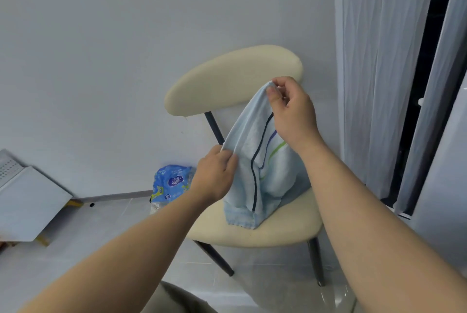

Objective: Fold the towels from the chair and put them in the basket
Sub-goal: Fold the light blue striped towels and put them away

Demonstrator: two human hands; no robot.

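Early going — at centre frame the right hand (290, 113) pinches a pale blue towel (255, 173) by its top corner, the left hand (214, 176) grips its edge. Its lower end rests on the chair (285, 226); folding looks barely begun — no basket in view.

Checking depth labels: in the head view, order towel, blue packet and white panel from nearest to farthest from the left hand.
1. Towel: gripped by the left hand.
2. Blue packet: on the floor, just left of it.
3. White panel: far left edge.
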